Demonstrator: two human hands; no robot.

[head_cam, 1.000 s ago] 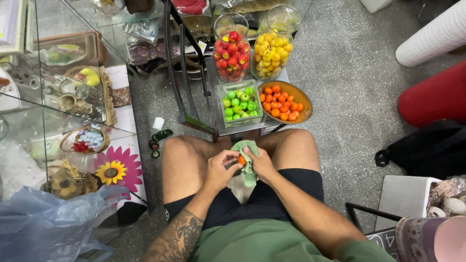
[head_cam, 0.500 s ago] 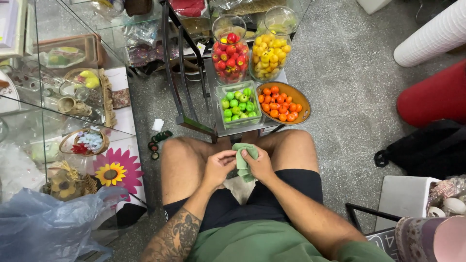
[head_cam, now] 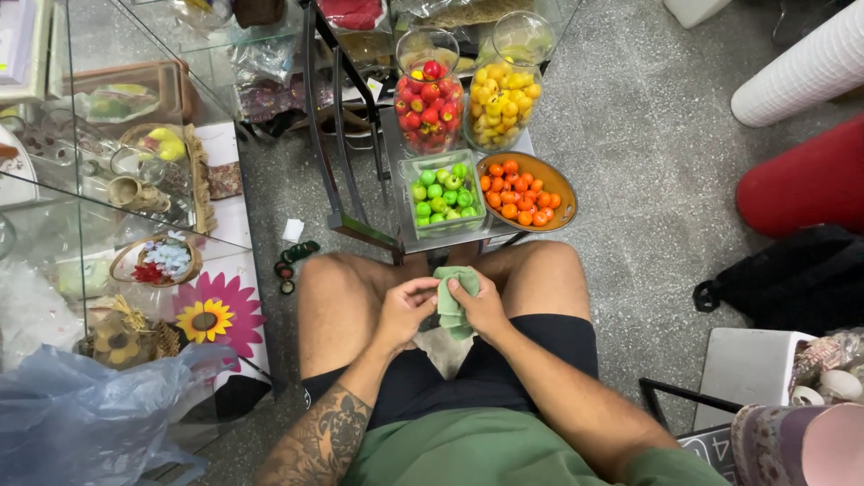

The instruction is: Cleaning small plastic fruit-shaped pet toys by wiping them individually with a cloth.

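Orange ball no longer visible; your left hand [head_cam: 405, 310] and right hand [head_cam: 483, 308] now close fingers around green cloth [head_cam: 453, 297], bowls at 12 o'clock.

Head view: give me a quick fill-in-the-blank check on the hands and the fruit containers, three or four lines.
1. Both hands, left hand and right hand, hold a crumpled ____ cloth between the knees.
2. The rectangular clear plastic tub holds small ____ round fruits.
3. The orange round fruits lie in a brown oval ____.
4. The tall glass jar of red fruits stands to the ____ of the tall glass jar of yellow fruits.

Missing words: green; green; bowl; left
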